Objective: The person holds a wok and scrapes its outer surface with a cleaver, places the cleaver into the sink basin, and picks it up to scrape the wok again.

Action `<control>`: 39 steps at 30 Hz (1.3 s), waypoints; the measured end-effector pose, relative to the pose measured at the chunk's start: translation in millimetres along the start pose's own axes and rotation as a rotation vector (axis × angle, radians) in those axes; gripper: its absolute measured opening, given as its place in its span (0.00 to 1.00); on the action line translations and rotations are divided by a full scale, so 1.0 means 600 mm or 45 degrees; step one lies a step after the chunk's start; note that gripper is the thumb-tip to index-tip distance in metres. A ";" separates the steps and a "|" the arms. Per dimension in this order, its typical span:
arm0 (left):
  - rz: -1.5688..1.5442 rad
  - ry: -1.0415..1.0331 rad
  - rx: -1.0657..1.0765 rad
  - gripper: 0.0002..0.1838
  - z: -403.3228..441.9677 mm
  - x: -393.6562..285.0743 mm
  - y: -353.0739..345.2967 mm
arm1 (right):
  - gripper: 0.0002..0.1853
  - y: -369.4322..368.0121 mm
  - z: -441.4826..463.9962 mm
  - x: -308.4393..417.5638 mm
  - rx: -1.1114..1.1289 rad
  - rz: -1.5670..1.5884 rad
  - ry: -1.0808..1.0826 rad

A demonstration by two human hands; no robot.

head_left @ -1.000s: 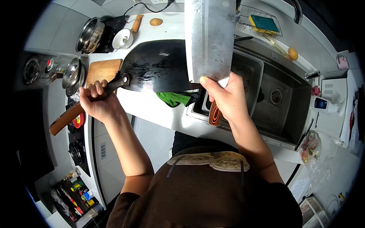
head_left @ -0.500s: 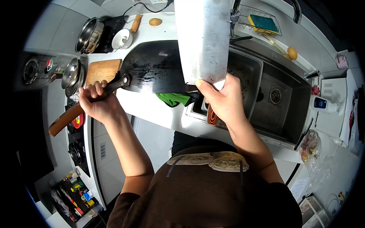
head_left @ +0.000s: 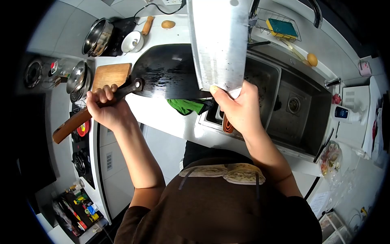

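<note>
My left hand (head_left: 109, 107) is closed around the brown wooden handle of a dark wok (head_left: 162, 73), which is raised over the counter with wet streaks on its surface. In my right hand (head_left: 239, 105) is a cleaver (head_left: 219, 44), gripped near the base of its broad blade, thumb against the metal. The blade points away from me and covers the right part of the wok. Below my right fingers shows the end of the cleaver's wooden handle (head_left: 228, 125). A green and black cloth (head_left: 187, 106) lies under the wok's near edge.
A double sink (head_left: 302, 118) is to the right, with a sponge (head_left: 282, 27) in a wire rack behind it. At the back left are a wooden board (head_left: 111, 75), a white bowl (head_left: 132, 42), a steel pot (head_left: 97, 37) and a potato (head_left: 167, 24).
Both hands keep their holds. The cleaver has tilted slightly, showing more of its left edge, and the wok has shifted very slightly.
</note>
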State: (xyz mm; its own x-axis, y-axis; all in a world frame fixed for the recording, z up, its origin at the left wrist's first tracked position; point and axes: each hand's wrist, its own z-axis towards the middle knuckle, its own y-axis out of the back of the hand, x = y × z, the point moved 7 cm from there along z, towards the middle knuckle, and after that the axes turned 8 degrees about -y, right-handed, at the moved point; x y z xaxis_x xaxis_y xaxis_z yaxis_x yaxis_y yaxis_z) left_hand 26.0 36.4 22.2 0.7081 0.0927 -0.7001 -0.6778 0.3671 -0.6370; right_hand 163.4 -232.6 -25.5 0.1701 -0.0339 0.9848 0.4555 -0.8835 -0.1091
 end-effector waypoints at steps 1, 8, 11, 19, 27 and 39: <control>-0.016 0.010 0.017 0.17 0.002 0.001 0.001 | 0.06 0.004 0.000 0.000 -0.018 -0.009 -0.008; -0.020 0.002 0.020 0.17 0.005 0.003 -0.001 | 0.09 -0.001 -0.001 -0.004 -0.016 -0.049 0.106; 0.002 -0.024 0.019 0.17 0.005 -0.001 -0.005 | 0.09 0.005 0.000 -0.001 -0.054 -0.137 0.080; 0.028 -0.031 0.045 0.16 0.009 0.002 -0.002 | 0.07 0.003 0.005 -0.004 -0.097 -0.136 0.188; 0.036 -0.020 0.025 0.18 0.010 0.003 -0.014 | 0.06 0.008 0.006 0.013 -0.158 -0.203 0.317; 0.038 -0.024 0.034 0.14 0.022 0.012 -0.024 | 0.08 -0.026 0.014 0.061 -0.091 -0.471 0.598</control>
State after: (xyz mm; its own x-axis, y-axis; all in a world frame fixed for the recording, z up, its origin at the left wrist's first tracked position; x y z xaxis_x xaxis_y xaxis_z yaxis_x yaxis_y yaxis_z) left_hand 43.6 44.0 30.7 0.6916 0.1209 -0.7121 -0.6932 0.3883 -0.6072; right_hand 169.6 -216.2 11.2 -0.4000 0.0932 0.9117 0.3484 -0.9047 0.2453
